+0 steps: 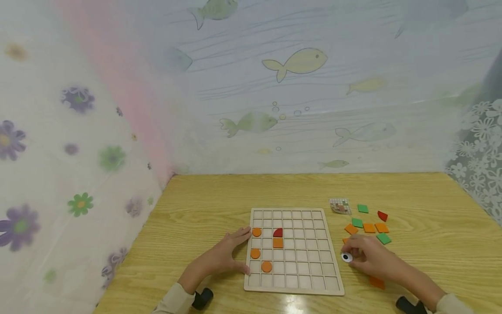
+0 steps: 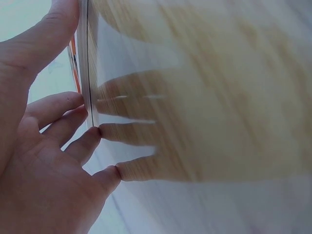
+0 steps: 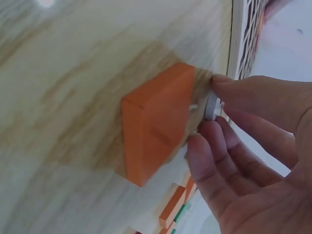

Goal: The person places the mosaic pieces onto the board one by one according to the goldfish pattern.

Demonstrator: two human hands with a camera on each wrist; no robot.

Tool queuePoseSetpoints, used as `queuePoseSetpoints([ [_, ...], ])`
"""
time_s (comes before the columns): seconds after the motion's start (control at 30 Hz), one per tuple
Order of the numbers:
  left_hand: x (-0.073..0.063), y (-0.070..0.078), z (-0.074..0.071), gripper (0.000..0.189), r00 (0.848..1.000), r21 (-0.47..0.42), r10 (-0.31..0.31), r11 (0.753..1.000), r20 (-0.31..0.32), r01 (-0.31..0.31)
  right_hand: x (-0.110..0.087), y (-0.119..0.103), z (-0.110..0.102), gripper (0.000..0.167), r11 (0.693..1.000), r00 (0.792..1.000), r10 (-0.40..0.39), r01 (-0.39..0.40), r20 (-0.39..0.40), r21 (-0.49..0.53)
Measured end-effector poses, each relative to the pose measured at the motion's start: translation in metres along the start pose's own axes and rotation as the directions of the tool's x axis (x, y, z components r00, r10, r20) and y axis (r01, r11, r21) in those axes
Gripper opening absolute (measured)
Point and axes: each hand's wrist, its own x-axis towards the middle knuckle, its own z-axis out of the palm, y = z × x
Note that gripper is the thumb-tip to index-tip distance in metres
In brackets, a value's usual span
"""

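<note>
A wooden grid board point(image 1: 294, 291) lies flat on the table. On it are several orange discs point(image 1: 255, 253), an orange square point(image 1: 278, 243) and a red quarter-circle point(image 1: 278, 233). My left hand point(image 1: 227, 253) rests at the board's left edge, fingers spread, fingertips and thumb against the rim. In the left wrist view those fingertips point(image 2: 92, 139) touch the table beside the rim. Right of the board, my right hand point(image 1: 370, 256) pinches a white round eye piece point(image 1: 347, 257) with a black dot. The right wrist view shows this piece point(image 3: 211, 106) edge-on between thumb and fingers.
Loose tiles lie around the right hand: several orange squares point(image 1: 369, 228), green squares point(image 1: 363, 208) and a red quarter-circle point(image 1: 382, 216). A small pattern card point(image 1: 340, 206) sits beyond the board's right corner. One orange tile point(image 1: 377, 282) is partly under the right wrist. Printed walls border the table.
</note>
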Motion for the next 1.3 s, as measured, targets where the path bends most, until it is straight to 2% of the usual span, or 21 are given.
queuePoseSetpoints([
  [0.27,0.000,0.001,0.000,0.099,1.000,-0.013,-0.001,1.000,0.000,0.001,0.001,-0.002,0.005,0.019,1.000,0.999,-0.007,0.007,-0.033,-0.025],
  [0.47,0.000,0.000,0.000,0.099,1.000,-0.019,0.006,1.000,-0.002,-0.006,0.004,-0.005,0.009,0.019,0.999,0.998,0.049,-0.049,-0.036,-0.022],
  [0.67,-0.001,0.001,0.000,0.099,1.000,-0.026,0.009,1.000,-0.003,-0.009,0.005,-0.004,0.012,0.022,0.998,0.997,0.030,-0.034,-0.073,-0.056],
  [1.03,-0.001,0.003,-0.001,0.099,1.000,-0.017,0.012,1.000,-0.003,-0.012,0.007,-0.011,0.009,0.020,0.993,0.995,0.087,-0.090,-0.053,-0.069],
  [1.3,-0.002,0.003,-0.002,0.099,1.000,-0.019,0.008,1.000,0.007,-0.008,0.011,-0.014,0.009,0.021,0.994,0.995,0.075,-0.080,-0.066,-0.077],
])
